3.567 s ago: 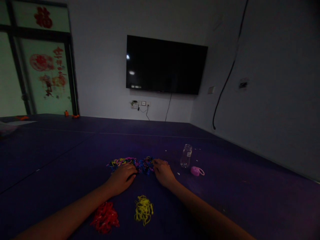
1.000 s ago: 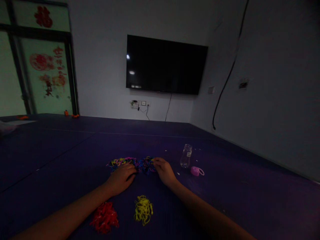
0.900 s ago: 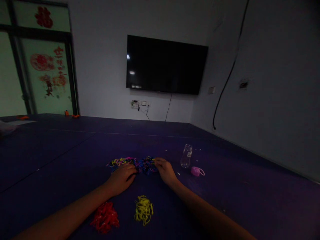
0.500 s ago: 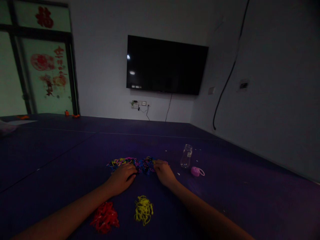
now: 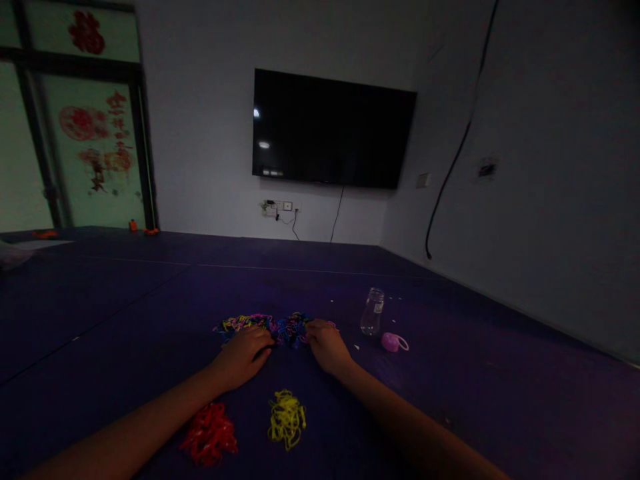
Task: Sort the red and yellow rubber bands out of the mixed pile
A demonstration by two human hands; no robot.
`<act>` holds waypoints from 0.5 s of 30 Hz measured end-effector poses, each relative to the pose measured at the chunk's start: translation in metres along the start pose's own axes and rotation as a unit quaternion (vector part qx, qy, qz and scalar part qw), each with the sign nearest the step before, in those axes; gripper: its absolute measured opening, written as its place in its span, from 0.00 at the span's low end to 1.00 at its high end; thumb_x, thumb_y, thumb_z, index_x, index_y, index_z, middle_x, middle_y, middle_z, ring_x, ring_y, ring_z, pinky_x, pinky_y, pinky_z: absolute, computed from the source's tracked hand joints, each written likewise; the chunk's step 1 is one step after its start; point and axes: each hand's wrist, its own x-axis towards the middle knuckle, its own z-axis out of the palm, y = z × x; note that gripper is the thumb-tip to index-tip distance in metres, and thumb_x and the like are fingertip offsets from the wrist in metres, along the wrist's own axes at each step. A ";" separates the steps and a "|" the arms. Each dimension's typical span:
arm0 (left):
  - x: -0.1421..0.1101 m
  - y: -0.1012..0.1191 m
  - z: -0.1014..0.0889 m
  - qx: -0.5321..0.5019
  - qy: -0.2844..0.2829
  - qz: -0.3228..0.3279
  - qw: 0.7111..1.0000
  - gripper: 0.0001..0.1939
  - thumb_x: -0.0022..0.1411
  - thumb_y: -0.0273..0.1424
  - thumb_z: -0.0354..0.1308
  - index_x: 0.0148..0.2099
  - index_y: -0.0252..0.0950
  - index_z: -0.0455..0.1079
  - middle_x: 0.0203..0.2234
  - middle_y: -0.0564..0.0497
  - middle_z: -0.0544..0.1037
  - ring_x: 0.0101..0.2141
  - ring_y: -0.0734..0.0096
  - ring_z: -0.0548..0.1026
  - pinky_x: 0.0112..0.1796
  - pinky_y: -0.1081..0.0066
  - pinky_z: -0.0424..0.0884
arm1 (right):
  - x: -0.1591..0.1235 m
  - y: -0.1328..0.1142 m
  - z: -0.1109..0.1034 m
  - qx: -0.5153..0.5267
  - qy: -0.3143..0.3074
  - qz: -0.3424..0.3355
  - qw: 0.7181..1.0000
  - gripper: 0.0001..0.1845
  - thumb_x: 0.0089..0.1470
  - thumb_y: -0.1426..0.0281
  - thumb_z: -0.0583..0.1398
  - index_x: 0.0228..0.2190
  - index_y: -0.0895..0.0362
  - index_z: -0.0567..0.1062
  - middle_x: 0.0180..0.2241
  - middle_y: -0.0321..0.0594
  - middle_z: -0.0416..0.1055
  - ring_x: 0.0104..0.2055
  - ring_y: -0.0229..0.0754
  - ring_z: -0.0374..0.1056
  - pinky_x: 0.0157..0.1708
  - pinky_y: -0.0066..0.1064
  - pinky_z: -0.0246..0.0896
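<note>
A tangled heap of multicoloured strings (image 5: 293, 330), mostly blue with pink, yellow and black, lies on the dark purple surface. My left hand (image 5: 245, 353) rests at its near left side, fingers bent into the strings and thumb a little apart; its fingertips are partly hidden. At the heap's right end my right hand (image 5: 325, 343) has its fingers closed on some strings, a pink loop showing beyond the knuckles. Nearer to me, a small pile of yellow strings (image 5: 287, 419) lies between my forearms. A pile of red strings (image 5: 210, 433) sits beside my left forearm.
Right of my right hand stands a clear bottle (image 5: 372, 313) without a lid, with a pink cap (image 5: 391, 343) and its ring beside it. White scraps (image 5: 357, 347) lie around. A television (image 5: 333, 130) hangs on the far wall; orange objects (image 5: 151, 231) lie near the door.
Almost nothing differs. Both hands stay at the multicoloured heap, with only a slight shift of my right hand's fingers; the view has moved very slightly.
</note>
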 end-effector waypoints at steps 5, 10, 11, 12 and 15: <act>0.000 0.001 -0.001 0.000 -0.001 0.000 1.000 0.11 0.61 0.24 0.50 0.43 0.37 0.70 0.37 0.47 0.76 0.41 0.62 0.72 0.44 0.62 0.67 | 0.000 -0.001 0.000 0.008 0.004 0.002 1.000 0.14 0.56 0.77 0.51 0.29 0.59 0.77 0.38 0.45 0.74 0.43 0.43 0.68 0.46 0.31 0.57; 0.001 0.004 -0.003 0.007 -0.004 0.003 1.000 0.11 0.60 0.23 0.49 0.42 0.36 0.70 0.36 0.47 0.75 0.40 0.62 0.72 0.43 0.62 0.67 | 0.001 -0.001 -0.002 0.083 0.036 -0.020 0.996 0.15 0.57 0.75 0.51 0.34 0.57 0.78 0.40 0.43 0.74 0.43 0.41 0.68 0.45 0.30 0.59; 0.001 0.004 -0.004 0.008 -0.004 0.005 1.000 0.11 0.60 0.23 0.49 0.42 0.36 0.70 0.36 0.47 0.75 0.40 0.62 0.72 0.43 0.62 0.67 | 0.001 -0.001 -0.002 0.111 0.047 -0.024 0.992 0.15 0.58 0.75 0.51 0.34 0.57 0.78 0.40 0.43 0.74 0.42 0.41 0.69 0.44 0.30 0.60; 0.001 0.004 -0.004 0.009 -0.004 0.007 1.000 0.11 0.60 0.23 0.49 0.42 0.36 0.70 0.36 0.47 0.75 0.40 0.62 0.72 0.43 0.63 0.67 | 0.002 -0.001 -0.003 0.139 0.056 -0.026 0.988 0.15 0.58 0.74 0.51 0.34 0.57 0.78 0.39 0.43 0.74 0.41 0.41 0.69 0.43 0.31 0.61; 0.002 0.004 -0.003 0.007 0.004 0.012 1.000 0.11 0.60 0.22 0.49 0.41 0.36 0.70 0.36 0.47 0.75 0.40 0.62 0.72 0.43 0.63 0.67 | 0.003 0.002 -0.002 0.201 0.070 -0.027 0.977 0.16 0.59 0.71 0.51 0.32 0.57 0.79 0.37 0.43 0.74 0.40 0.41 0.69 0.43 0.31 0.62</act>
